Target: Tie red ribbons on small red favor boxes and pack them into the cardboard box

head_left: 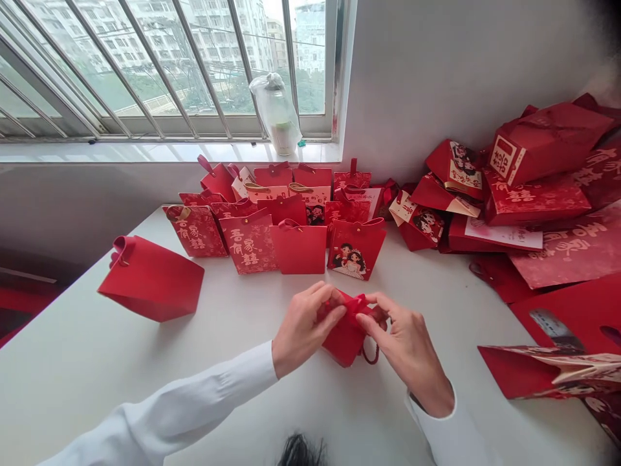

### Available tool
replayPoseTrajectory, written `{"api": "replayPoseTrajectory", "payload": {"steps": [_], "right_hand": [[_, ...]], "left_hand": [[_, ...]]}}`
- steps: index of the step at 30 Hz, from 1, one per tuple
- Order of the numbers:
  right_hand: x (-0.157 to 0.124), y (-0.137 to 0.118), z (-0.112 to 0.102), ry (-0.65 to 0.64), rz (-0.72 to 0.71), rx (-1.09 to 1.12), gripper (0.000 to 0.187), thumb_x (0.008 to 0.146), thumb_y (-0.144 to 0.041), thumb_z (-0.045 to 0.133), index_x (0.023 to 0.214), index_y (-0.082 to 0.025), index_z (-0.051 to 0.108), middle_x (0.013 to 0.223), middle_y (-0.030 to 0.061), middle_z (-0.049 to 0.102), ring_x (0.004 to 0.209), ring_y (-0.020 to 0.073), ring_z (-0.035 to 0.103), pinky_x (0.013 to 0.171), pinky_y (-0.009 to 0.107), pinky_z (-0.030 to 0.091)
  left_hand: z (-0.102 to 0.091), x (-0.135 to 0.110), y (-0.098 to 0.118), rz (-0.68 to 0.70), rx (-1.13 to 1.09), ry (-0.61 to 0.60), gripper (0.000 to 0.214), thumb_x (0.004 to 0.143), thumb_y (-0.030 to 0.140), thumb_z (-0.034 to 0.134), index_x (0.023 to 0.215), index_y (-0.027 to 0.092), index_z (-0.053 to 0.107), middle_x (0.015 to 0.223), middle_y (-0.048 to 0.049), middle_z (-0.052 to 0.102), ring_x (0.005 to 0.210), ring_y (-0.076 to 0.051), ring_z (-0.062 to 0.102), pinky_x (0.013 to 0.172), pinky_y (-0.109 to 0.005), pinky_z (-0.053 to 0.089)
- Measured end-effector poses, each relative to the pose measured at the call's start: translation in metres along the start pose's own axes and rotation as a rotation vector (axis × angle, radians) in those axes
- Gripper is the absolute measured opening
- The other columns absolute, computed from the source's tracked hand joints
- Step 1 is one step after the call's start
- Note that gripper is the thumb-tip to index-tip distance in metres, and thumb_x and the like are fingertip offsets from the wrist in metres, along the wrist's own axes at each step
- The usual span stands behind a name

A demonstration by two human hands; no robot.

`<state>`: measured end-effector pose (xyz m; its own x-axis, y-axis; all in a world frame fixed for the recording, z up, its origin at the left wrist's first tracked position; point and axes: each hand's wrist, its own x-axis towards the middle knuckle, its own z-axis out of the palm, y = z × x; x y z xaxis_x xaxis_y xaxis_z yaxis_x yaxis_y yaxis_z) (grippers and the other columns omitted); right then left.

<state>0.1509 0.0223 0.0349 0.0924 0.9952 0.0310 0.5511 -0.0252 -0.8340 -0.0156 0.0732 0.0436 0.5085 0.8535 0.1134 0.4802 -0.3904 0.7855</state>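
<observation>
A small red gift bag (344, 343) stands tilted on the table in front of me, between both hands. My left hand (305, 329) pinches its top edge from the left, thumb and fingers closed. From the right, my right hand (407, 342) pinches the red ribbon (358, 303) at the bag's top with thumb and forefinger. A dark red cord loop (371, 355) hangs at the bag's right side. Whether the ribbon is knotted, my fingers hide.
Several upright red gift bags (303, 249) stand in rows by the wall. A lone red bag (152, 278) stands left. Red boxes and bags (538, 200) are heaped at right. A bagged cup (281, 120) sits on the windowsill (169, 153) of the barred window.
</observation>
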Motion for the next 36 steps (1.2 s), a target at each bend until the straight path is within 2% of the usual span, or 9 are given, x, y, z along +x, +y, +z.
{"api": "replayPoseTrajectory", "payload": {"steps": [4, 8, 13, 16, 19, 23, 26, 31, 36], "right_hand": [[-0.002, -0.006, -0.003, -0.113, 0.121, 0.166, 0.022, 0.082, -0.030, 0.053, 0.102, -0.023, 0.058, 0.052, -0.0078, 0.052, 0.048, 0.0119, 0.048, 0.050, 0.022, 0.039], [-0.011, -0.010, 0.002, -0.148, 0.178, 0.266, 0.033, 0.081, -0.031, 0.054, 0.112, -0.022, 0.051, 0.050, -0.0089, 0.049, 0.048, 0.0122, 0.047, 0.050, 0.022, 0.038], [-0.031, -0.021, 0.020, -0.120, 0.219, 0.296, 0.037, 0.086, -0.029, 0.049, 0.122, -0.023, 0.043, 0.053, -0.0086, 0.054, 0.046, 0.0121, 0.049, 0.046, 0.021, 0.039], [-0.041, -0.023, 0.027, -0.069, 0.206, 0.248, 0.044, 0.087, -0.027, 0.049, 0.129, -0.023, 0.037, 0.053, -0.0098, 0.054, 0.044, 0.0118, 0.052, 0.046, 0.020, 0.041], [-0.049, -0.017, 0.025, 0.037, 0.076, 0.061, 0.050, 0.088, -0.028, 0.052, 0.134, -0.023, 0.034, 0.052, -0.0103, 0.053, 0.041, 0.0113, 0.051, 0.044, 0.021, 0.041], [-0.055, -0.011, 0.020, 0.313, -0.356, -0.352, 0.035, 0.092, -0.030, 0.051, 0.126, -0.022, 0.050, 0.070, -0.0008, 0.059, 0.057, 0.0149, 0.054, 0.055, 0.026, 0.043], [-0.052, -0.014, 0.027, 0.330, -0.579, -0.488, 0.027, 0.093, -0.021, 0.049, 0.118, -0.016, 0.058, 0.084, 0.0062, 0.059, 0.070, 0.0178, 0.052, 0.062, 0.030, 0.042], [-0.044, -0.011, 0.050, 0.335, -0.620, -0.424, 0.022, 0.089, -0.001, 0.046, 0.093, -0.013, 0.065, 0.083, 0.0060, 0.059, 0.074, 0.0174, 0.050, 0.065, 0.030, 0.039], [-0.048, 0.001, 0.055, 0.352, -0.727, -0.424, 0.020, 0.089, 0.002, 0.048, 0.096, -0.008, 0.064, 0.082, 0.0080, 0.060, 0.078, 0.0189, 0.050, 0.071, 0.032, 0.040]], "left_hand": [[-0.001, 0.003, 0.003, -0.090, -0.068, -0.017, 0.017, 0.087, 0.025, 0.049, 0.073, 0.016, 0.054, 0.073, 0.0004, 0.058, 0.059, -0.009, 0.046, 0.053, -0.020, 0.035], [0.000, 0.006, 0.003, -0.136, -0.081, 0.002, 0.017, 0.085, 0.025, 0.050, 0.071, 0.016, 0.053, 0.069, 0.0015, 0.057, 0.055, -0.008, 0.045, 0.051, -0.020, 0.034], [0.004, 0.007, 0.004, -0.093, -0.005, 0.008, 0.016, 0.084, 0.024, 0.050, 0.071, 0.016, 0.054, 0.071, 0.0006, 0.059, 0.056, -0.009, 0.046, 0.052, -0.020, 0.035], [0.001, 0.009, 0.005, -0.050, 0.054, -0.033, 0.016, 0.084, 0.023, 0.052, 0.070, 0.015, 0.056, 0.068, 0.0008, 0.059, 0.057, -0.009, 0.046, 0.053, -0.019, 0.034], [-0.006, 0.014, 0.003, -0.045, 0.048, -0.145, 0.015, 0.082, 0.024, 0.054, 0.071, 0.015, 0.059, 0.065, 0.0012, 0.060, 0.057, -0.009, 0.047, 0.053, -0.018, 0.035], [-0.016, 0.023, -0.002, -0.035, -0.006, -0.266, 0.014, 0.080, 0.024, 0.057, 0.072, 0.014, 0.062, 0.069, 0.0013, 0.063, 0.059, -0.008, 0.049, 0.053, -0.017, 0.036], [-0.019, 0.026, -0.004, -0.013, 0.003, -0.299, 0.012, 0.078, 0.023, 0.059, 0.071, 0.014, 0.062, 0.067, 0.0024, 0.061, 0.058, -0.007, 0.047, 0.052, -0.016, 0.034], [-0.017, 0.029, -0.006, -0.030, -0.007, -0.315, 0.014, 0.078, 0.024, 0.059, 0.070, 0.013, 0.062, 0.065, 0.0022, 0.062, 0.057, -0.007, 0.048, 0.053, -0.016, 0.035], [-0.013, 0.032, -0.007, -0.078, 0.017, -0.305, 0.012, 0.076, 0.023, 0.062, 0.069, 0.013, 0.064, 0.062, 0.0024, 0.062, 0.056, -0.007, 0.047, 0.052, -0.017, 0.034]]}}
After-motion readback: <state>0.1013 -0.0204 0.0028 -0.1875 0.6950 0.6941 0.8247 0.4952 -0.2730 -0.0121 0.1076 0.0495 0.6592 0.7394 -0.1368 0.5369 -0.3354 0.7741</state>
